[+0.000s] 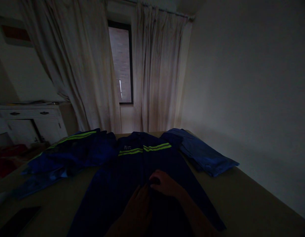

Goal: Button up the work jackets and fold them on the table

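Note:
A dark navy work jacket [167, 164] lies spread front side up, its collar away from me and its sleeves angled outward. Yellow-green reflective stripes cross its chest, and a small pale print sits on one side. My left hand [139, 200] rests on the jacket's front near the centre line, fingers stretched out and pointing away from me. Just to its right, my right hand [164, 184] is curled at the front opening, thumb and fingers drawn together on the jacket. Dim light hides the fine detail at the fingertips.
Rumpled blue clothing [78, 151] with a reflective stripe lies left, and folded blue trousers [206, 154] lie right, on the tan bed-like surface [241, 197]. A dark flat object [19, 220] is near left. Beyond are curtains [157, 72], a white cabinet [48, 115] and a right-hand wall [253, 92].

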### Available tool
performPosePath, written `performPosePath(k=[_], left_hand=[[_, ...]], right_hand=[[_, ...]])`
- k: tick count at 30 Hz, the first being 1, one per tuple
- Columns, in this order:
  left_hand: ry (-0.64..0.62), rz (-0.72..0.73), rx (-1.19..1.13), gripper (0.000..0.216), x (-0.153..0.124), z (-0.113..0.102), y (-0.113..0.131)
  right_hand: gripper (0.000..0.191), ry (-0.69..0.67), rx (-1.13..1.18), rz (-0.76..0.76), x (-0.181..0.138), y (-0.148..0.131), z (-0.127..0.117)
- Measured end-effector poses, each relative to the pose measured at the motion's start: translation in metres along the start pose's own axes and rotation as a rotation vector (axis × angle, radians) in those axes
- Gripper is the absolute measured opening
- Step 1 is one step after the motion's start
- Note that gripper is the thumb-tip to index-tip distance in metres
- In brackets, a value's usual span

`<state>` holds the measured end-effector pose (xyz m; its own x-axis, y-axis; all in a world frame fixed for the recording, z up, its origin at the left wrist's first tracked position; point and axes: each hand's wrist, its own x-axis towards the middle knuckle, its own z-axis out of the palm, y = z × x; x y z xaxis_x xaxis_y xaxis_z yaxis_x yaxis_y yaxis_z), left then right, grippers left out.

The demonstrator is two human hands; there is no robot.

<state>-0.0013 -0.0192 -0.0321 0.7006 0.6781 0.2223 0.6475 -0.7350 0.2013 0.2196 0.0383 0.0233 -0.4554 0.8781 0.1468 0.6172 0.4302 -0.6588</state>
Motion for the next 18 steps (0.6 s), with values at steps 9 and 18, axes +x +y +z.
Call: performPosePath(k=[9,18], left_hand=[[-0.069,0.026,0.013,0.067,-0.006,0.020,0.014],[-0.118,-0.032,-0.139,0.050,-0.039,0.023,0.040]], right_hand=[[0.064,-0.106,-0.248,-0.031,0.012,-0.002,0.028],[0.084,-0.051,-0.421,0.100,0.097,0.008,0.039]])
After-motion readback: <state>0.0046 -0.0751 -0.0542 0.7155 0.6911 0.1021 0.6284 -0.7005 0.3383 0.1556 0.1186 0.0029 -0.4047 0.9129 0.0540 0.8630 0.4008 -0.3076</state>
